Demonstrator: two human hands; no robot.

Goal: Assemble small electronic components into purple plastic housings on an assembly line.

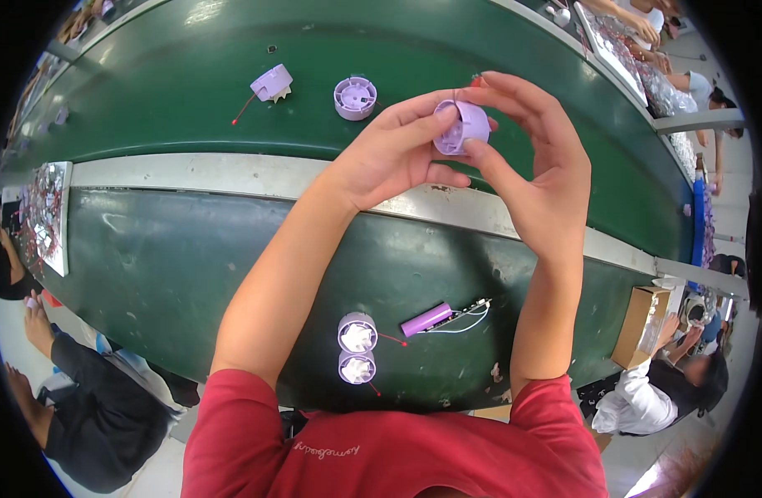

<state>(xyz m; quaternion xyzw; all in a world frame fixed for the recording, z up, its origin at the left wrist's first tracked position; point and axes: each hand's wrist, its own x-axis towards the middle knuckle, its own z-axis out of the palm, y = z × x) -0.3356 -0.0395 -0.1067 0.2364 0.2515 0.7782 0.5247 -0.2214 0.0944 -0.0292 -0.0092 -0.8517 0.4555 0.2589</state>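
Observation:
Both my hands are raised over the green belt surface, fingers curled around a light purple round plastic housing [474, 124]. My left hand [397, 149] grips its left side, thumb on the open face. From the right, my right hand [543, 153] holds it with the thumb low and the fingers behind. A small red bit shows by the right fingertips; what it belongs to is hidden. Farther left on the belt lie another purple housing [355, 98], open side up, and a tilted purple housing [271, 82] with white fins and a red-tipped wire.
A metal rail [190, 173] crosses between the belt and the near green table. Closer to me stand two purple housings with white fan wheels [357, 337] and a purple battery cell [426, 319] wired to a thin circuit board. A cardboard box [641, 325] and co-workers flank me.

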